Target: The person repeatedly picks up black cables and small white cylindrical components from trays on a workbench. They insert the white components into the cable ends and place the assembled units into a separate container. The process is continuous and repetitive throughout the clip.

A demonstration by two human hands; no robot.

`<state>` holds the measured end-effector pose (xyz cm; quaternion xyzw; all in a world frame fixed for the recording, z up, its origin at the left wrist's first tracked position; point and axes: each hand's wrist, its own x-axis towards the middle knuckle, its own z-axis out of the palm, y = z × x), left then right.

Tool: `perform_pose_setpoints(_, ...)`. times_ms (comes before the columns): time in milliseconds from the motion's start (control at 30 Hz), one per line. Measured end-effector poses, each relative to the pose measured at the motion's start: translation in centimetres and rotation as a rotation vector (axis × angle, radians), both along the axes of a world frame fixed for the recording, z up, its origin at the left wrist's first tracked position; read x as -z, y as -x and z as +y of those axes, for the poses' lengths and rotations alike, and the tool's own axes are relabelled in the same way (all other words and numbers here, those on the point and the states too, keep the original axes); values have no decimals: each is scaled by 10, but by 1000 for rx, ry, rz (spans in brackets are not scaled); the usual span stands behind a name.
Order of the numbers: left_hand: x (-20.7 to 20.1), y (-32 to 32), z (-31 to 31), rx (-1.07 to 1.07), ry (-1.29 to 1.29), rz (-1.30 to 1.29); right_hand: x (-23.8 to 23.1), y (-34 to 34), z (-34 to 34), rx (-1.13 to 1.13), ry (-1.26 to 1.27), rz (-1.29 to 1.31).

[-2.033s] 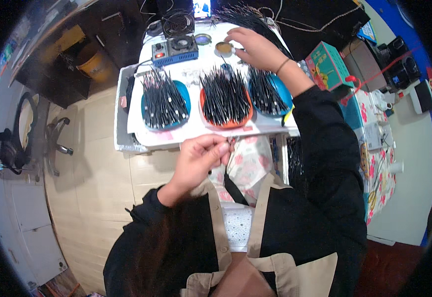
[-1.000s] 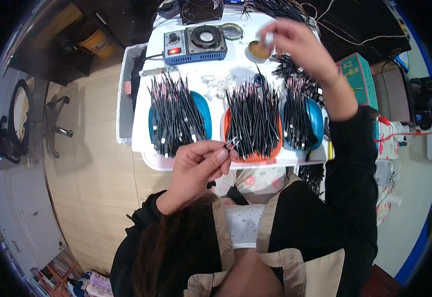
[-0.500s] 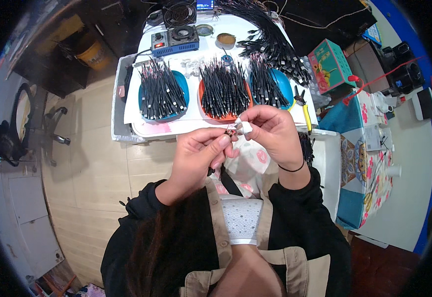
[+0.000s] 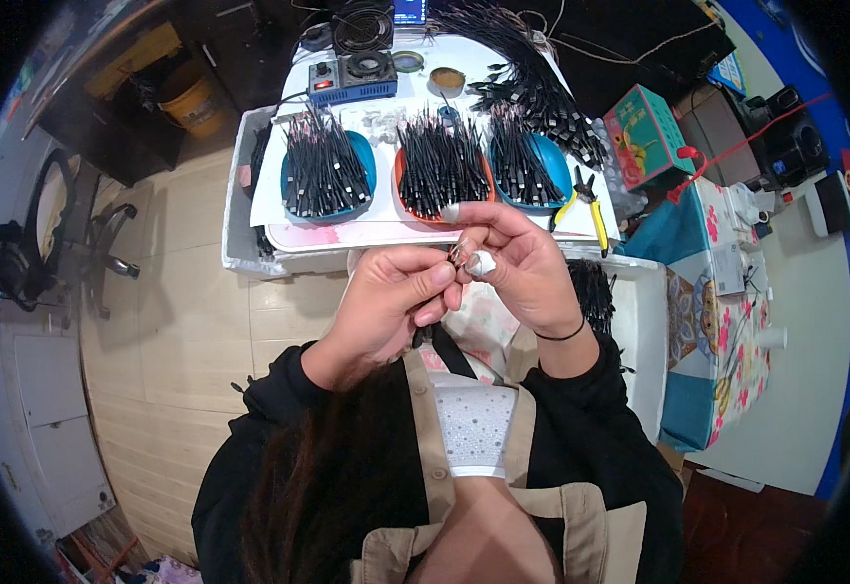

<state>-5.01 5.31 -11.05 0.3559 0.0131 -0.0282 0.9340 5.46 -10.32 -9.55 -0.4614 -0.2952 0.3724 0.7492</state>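
Both hands met just below the near edge of the white work surface [image 4: 386, 234]. The left hand [image 4: 386, 302] and the right hand [image 4: 517, 263] were each pinching, fingertips pressed together, a small metallic piece on a thin black wire [image 4: 458, 255]; its exact shape was too small to tell. Behind them sat a left blue round tray of black wires [image 4: 327, 170], an orange round tray of black wires [image 4: 441, 165] and a right blue tray [image 4: 527, 165], with yellow-handled pliers [image 4: 590, 209] beside. The step looked like joining or twisting the wire's end; the next move likely calls for steady, fine fingertip control.
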Motion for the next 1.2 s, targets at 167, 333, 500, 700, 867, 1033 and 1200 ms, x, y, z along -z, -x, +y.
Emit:
perform_pose_setpoints(167,1,2,1,111,51,-4,2,-2,2,-49,-20,76)
perform_pose_setpoints(333,2,5,4,-3,-497,-39,7,8,3,-89,59,370)
perform_pose_setpoints(500,6,2,7,-170,-751,-160,12,-46,7,-142,197,-113)
perform_pose_setpoints(700,20,-13,19,-56,-502,37,30,-337,36,703,968,-1027)
perform_pose_setpoints(867,32,-23,31,-62,-482,81,58,-456,29,825,1545,-960)
perform_pose_setpoints(1033,40,-33,44,-52,-461,94,75,-455,41,792,1619,-878)
perform_pose_setpoints(1200,45,-38,44,-49,-452,98,60,-445,38,945,1608,-844)
